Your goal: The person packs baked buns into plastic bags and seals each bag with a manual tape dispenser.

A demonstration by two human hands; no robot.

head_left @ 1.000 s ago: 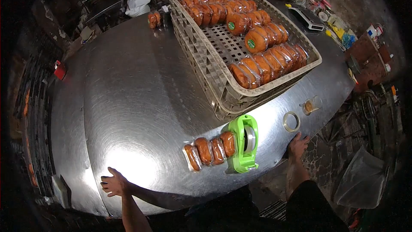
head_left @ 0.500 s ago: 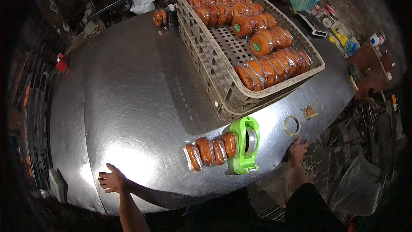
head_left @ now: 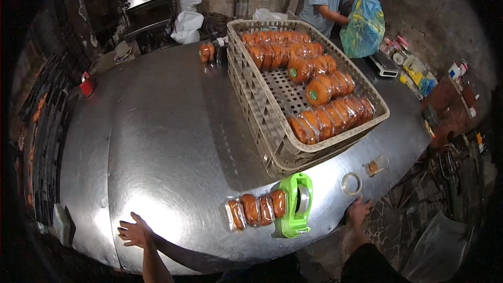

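My left hand [head_left: 135, 232] rests with spread fingers on the metal table [head_left: 157, 120] at the lower left, holding nothing. At the table's right front edge lies my right hand [head_left: 358, 211], its fingers apart and nothing in them, just below a roll of tape [head_left: 351, 184]. Between the hands stands a green tape dispenser [head_left: 289, 225], with a short row of wrapped brown buns [head_left: 251, 210] beside it on the left. Behind them, a stacked plastic crate [head_left: 272, 141] holds several rows of wrapped buns [head_left: 335, 118], some with green labels.
At the back right a person [head_left: 322, 5] in a light blue shirt holds a blue-green plastic bag [head_left: 363, 25]. Near it is a scale [head_left: 383, 66]. A small glass [head_left: 374, 166] lies by the right edge, and more buns [head_left: 206, 53] sit at the back.
The view has tilted up, so the table and crate appear lower and more of the other person shows. Both my hands stay at about the same places on the table.
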